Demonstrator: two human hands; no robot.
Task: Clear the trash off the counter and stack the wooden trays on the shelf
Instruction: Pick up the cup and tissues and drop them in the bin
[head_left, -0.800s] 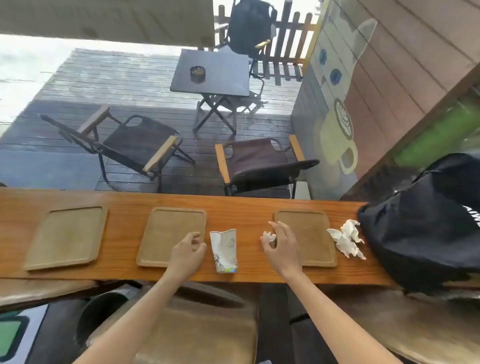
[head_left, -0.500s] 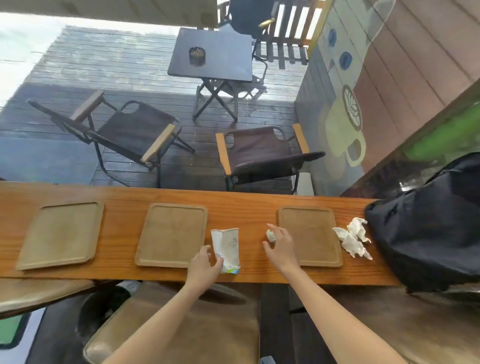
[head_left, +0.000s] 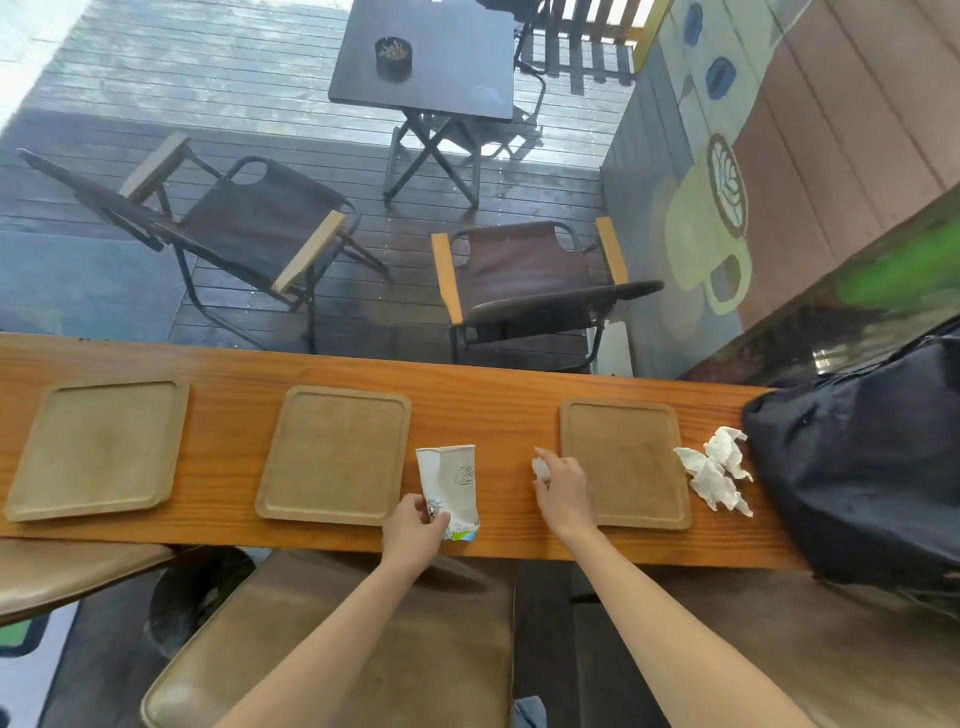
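Bottom of the frame is just two bare forearms coming up over a brown padded seat (head_left: 332, 639). The left hand (head_left: 413, 532) sits at the near edge of the counter (head_left: 493, 384), fingers curled and pinching the bottom end of a flattened paper cup (head_left: 449, 488). The cup lies flat on the wood, long axis running near to far, open rim pointing away from the person, printed base toward them. It's dead center of the frame, in the gap between the middle tray (head_left: 335, 454) and the right tray (head_left: 623, 462).

The right hand (head_left: 563, 491) is a bit farther in, just beside the right tray's left edge, fingers bunched around a small white wad (head_left: 540, 469), which pokes out at the fingertips. Can't tell if the wad is lifted or resting on the counter.

Right of that tray there's a pile of crumpled napkins (head_left: 719, 475), touching or nearly touching a big black bag (head_left: 862, 467) that covers the counter's right end. A third tray, the left tray (head_left: 98, 447), is over toward the left of the frame, well apart from the hands. All three trays lie flat, nothing in them.

Past the counter, upper half: wet deck, two folding chairs (head_left: 524, 280) and a dark little table (head_left: 423, 57) with an ashtray (head_left: 393, 50) on it at top center.
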